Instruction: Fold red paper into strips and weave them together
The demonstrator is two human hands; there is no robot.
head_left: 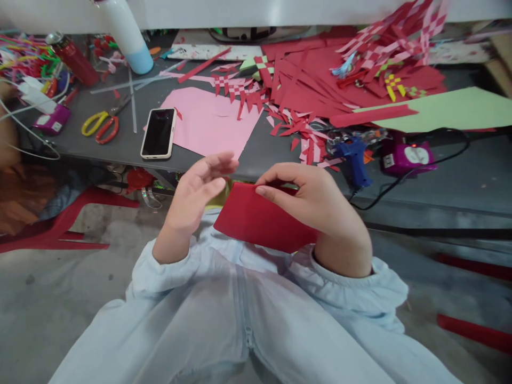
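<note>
Between thumb and fingers, my right hand (312, 194) pinches the top edge of a sheet of red paper (262, 217) in front of my lap. The sheet hangs tilted toward me, and part of it is hidden behind my right hand. My left hand (202, 186) is raised just left of the paper's upper corner, fingers apart and holding nothing. A pink sheet (216, 117) lies on the table beyond my hands. Beside it rests a phone (159, 133) with a dark screen.
Pliers (106, 120), a red bottle (76, 61) and a white-blue bottle (128, 37) are at left. Red paper strips (304, 80), a green sheet (452, 109), a blue glue gun (354, 160) and a purple box (408, 157) with a cable lie right. Another person sits left.
</note>
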